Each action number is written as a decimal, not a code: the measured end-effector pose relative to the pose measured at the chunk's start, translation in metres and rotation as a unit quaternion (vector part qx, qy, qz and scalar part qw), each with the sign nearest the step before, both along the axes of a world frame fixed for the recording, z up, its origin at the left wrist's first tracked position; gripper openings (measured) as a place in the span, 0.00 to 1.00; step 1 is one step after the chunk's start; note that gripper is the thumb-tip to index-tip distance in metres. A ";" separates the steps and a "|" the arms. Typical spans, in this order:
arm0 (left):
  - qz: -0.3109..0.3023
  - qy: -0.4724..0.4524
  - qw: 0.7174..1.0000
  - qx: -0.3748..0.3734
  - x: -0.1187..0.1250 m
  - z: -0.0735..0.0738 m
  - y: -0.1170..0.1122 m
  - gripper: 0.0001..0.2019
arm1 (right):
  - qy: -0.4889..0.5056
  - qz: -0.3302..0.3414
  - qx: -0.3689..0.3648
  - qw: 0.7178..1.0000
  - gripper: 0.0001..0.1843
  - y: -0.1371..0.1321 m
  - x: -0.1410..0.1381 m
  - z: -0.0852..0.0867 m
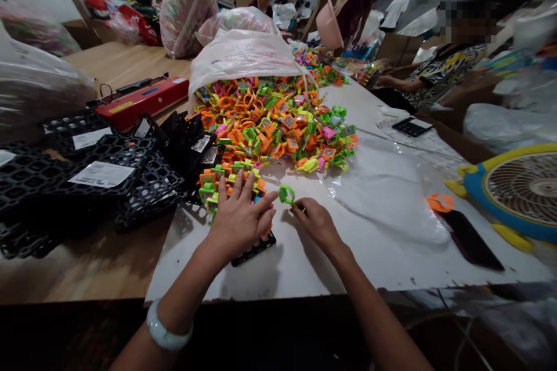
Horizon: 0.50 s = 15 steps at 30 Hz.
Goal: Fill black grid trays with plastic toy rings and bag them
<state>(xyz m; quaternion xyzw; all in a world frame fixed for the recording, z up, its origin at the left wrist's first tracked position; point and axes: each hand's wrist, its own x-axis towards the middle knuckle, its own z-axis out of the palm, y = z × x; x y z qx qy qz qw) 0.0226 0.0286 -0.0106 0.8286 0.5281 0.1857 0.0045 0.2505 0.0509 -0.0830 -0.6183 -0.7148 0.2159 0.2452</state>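
My left hand (238, 208) lies with fingers spread over rows of small plastic toy watches (209, 178), orange, green and yellow. Beneath them the corner of a black perforated tray (255, 249) shows; the palm hides the rest. To the right, my right hand (317, 220) pinches a green toy watch (286, 193) by its lower end, just above the white tabletop (296, 269). The watch's loop is close to my left index fingertip. Behind both hands spreads a large heap of mixed toy watches (265, 119), spilling from a white plastic bag (243, 58).
Stacked black perforated trays (108, 168) with white labels lie at the left, by a red box-shaped device (143, 103). At the right are a clear plastic bag (387, 191), a dark phone (472, 240) and a blue-yellow fan (517, 191). A co-worker (448, 75) sits beyond.
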 end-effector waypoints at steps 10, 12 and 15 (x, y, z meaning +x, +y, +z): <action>0.012 0.011 1.000 -0.014 0.001 0.004 -0.001 0.19 | 0.380 0.020 -0.132 0.915 0.13 -0.028 -0.055 -0.015; 0.014 0.015 1.000 -0.017 0.001 0.004 -0.001 0.19 | 0.348 0.020 -0.112 0.930 0.12 -0.023 -0.055 -0.022; 0.012 0.019 1.000 -0.020 0.001 0.003 -0.001 0.20 | 0.293 0.041 -0.053 0.954 0.10 -0.023 -0.056 -0.029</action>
